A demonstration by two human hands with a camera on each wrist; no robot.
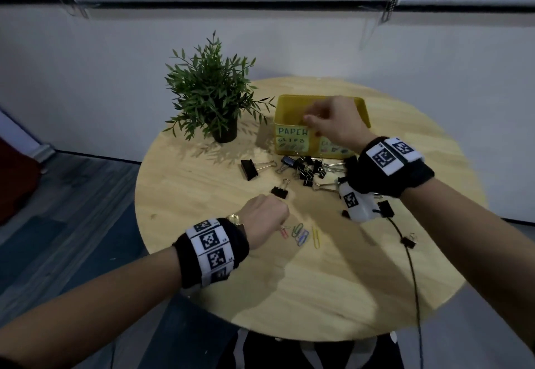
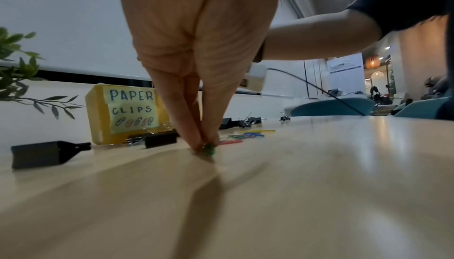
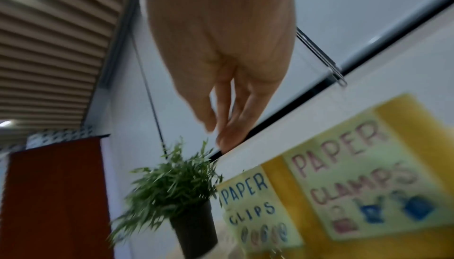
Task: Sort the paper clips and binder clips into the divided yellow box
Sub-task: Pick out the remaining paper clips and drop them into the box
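Green clip (image 2: 209, 149) (L hand (image 2: 196, 49) pinch)

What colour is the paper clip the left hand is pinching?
Green paper clip, clearest in the left wrist view.

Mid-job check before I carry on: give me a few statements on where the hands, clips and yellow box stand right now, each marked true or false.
1. The left hand pinches a green paper clip against the round wooden table. True.
2. The right hand rests flat on the table beside the plant. False: it is raised over the yellow box, well away from the potted plant.
3. The box's two front labels read PAPER CLIPS and PAPER CLAMPS. True.
4. All binder clips are already in the box. False: a heap of black binder clips lies on the table in front of it.
5. The coloured paper clips lie nearer the person than the binder clips. True.
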